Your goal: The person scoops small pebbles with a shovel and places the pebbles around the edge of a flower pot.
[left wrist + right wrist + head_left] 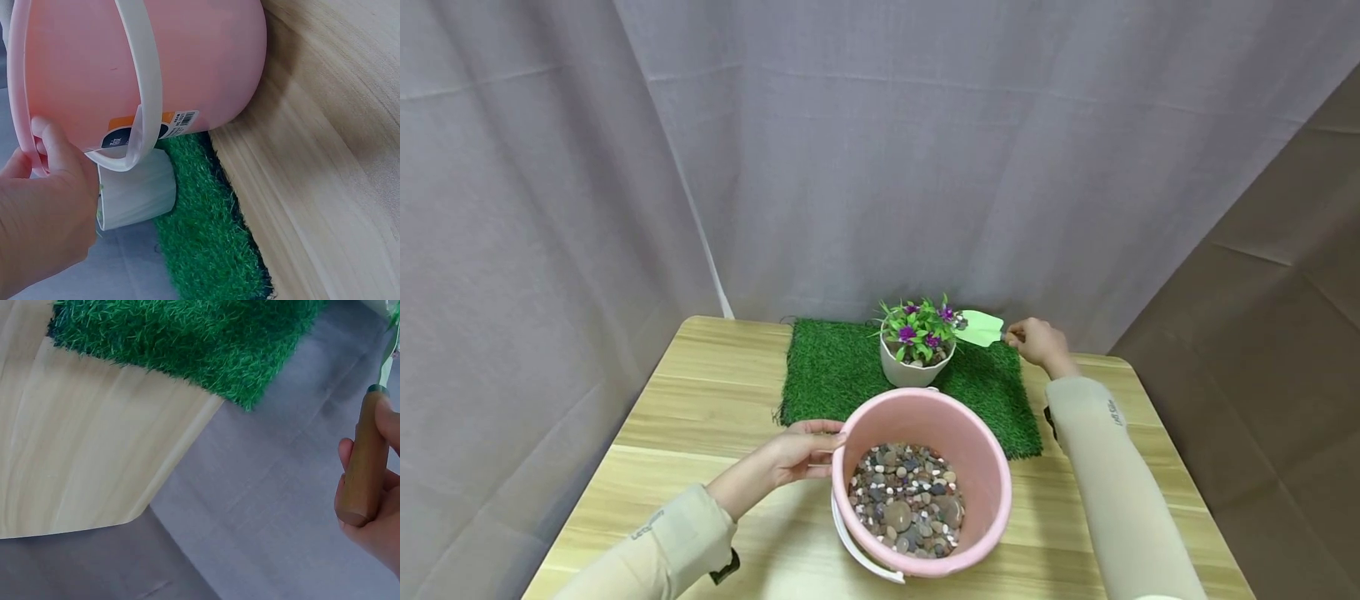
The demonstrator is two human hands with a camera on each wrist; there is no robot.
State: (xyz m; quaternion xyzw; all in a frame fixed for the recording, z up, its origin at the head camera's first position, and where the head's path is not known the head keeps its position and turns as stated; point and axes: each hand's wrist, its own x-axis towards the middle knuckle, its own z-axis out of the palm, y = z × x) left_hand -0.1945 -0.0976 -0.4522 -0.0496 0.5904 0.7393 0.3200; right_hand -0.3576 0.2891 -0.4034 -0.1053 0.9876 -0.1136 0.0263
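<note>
A pink bucket [992, 467] with multicoloured pebbles [910, 508] in its bottom stands at the front of the table. My left hand [797, 452] grips its rim on the left side, thumb and fingers pinching the edge in the left wrist view. At the far right, my right hand [1039, 343] holds a garden trowel [981, 327] by its brown wooden handle [364, 459]. The light green blade reaches left to the edge of a white flowerpot [913, 373], with a few small stones [959, 322] at its tip. Purple flowers [906, 335] and green leaves fill the pot, above more pebbles.
Beneath the pot lies a green artificial grass mat [831, 367] on the wooden table [715, 375]. The bucket's white handle [861, 554] hangs down its near left side. Grey curtains [880, 167] enclose the table's back and sides.
</note>
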